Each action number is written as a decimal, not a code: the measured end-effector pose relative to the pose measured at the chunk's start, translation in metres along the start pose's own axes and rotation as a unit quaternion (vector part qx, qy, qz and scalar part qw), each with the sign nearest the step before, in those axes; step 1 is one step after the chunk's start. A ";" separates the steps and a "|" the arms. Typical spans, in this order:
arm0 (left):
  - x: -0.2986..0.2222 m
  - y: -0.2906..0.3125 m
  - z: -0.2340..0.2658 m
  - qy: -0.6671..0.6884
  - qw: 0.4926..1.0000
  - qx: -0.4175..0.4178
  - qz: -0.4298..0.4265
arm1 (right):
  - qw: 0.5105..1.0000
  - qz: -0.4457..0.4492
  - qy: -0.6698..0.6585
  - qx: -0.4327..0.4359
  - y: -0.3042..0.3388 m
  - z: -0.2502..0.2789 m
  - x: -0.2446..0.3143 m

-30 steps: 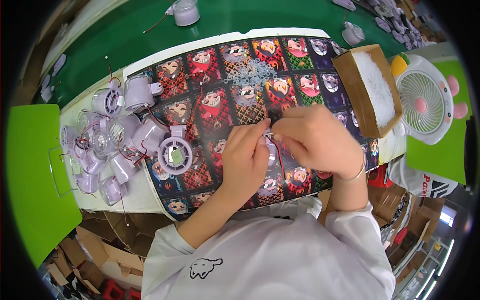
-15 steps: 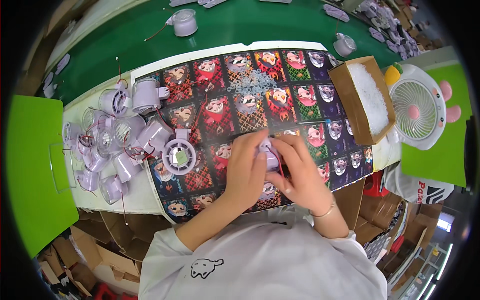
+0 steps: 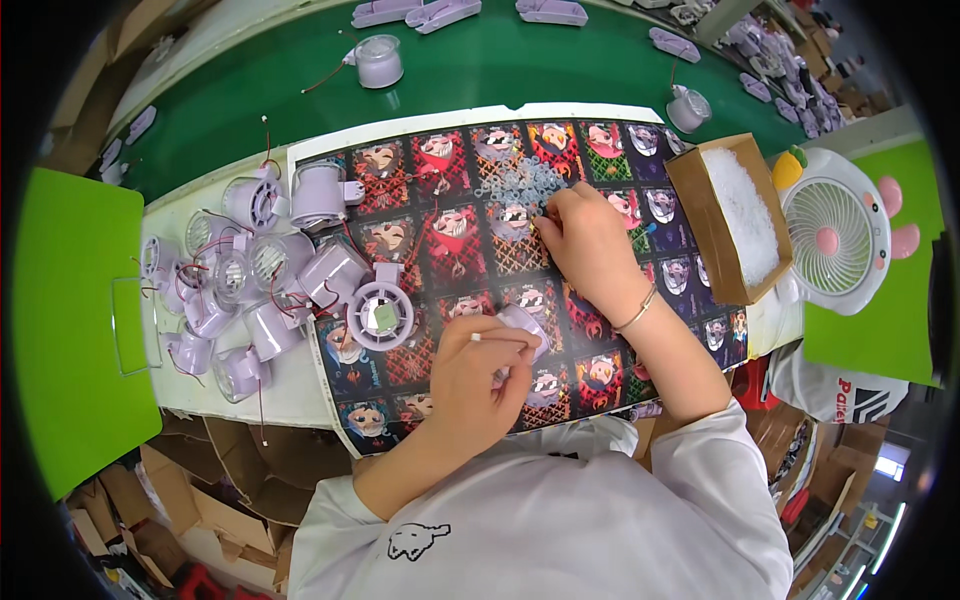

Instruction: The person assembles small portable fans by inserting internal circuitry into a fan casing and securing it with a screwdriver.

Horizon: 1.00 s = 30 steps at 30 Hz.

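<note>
My left hand [image 3: 472,385] is closed around a light purple plastic housing [image 3: 527,328], mostly hidden by the fingers. A small white wire plug [image 3: 476,337] sticks out over the back of this hand. Farther up the printed sheet, my right hand [image 3: 598,250] has its fingertips pinched together at the near edge of a pile of small clear rings [image 3: 525,180]; whatever lies between them is hidden. To the left, several purple motor housings [image 3: 272,258] with clear covers and thin red wires are heaped. The nearest, a round purple fan housing [image 3: 381,315], shows a green square inside.
A cardboard box [image 3: 700,220] of small clear pieces stands at the right, beside a white fan [image 3: 835,235] with pink ears. Beyond the sheet runs a green conveyor belt [image 3: 270,90] carrying purple parts. Green panels [image 3: 85,310] flank the table.
My right hand has left the purple housing and moved up and away to the pile of rings. My left hand keeps the housing, slightly lower, with the white plug now showing.
</note>
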<state>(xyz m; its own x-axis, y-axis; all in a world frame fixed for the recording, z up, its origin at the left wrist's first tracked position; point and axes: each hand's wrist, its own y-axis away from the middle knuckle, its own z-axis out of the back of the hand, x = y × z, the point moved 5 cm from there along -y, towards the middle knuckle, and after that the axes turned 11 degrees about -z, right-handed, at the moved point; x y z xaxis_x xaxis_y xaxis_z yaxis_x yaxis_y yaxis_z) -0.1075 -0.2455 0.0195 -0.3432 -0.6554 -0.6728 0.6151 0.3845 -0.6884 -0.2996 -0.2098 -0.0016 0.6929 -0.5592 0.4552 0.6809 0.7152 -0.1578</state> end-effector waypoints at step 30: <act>-0.015 -0.038 -0.005 -0.081 0.985 0.092 -0.123 | 0.976 0.065 -0.149 0.143 0.059 0.111 0.072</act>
<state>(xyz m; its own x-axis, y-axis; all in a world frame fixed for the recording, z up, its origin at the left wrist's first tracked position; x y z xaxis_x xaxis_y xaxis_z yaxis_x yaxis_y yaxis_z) -0.1298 -0.2471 0.0543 -0.3903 -0.8147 -0.4290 0.6507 0.0856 -0.7545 -0.2359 -0.1615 0.1196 0.6401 -0.3401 0.6889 0.4682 0.8836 0.0012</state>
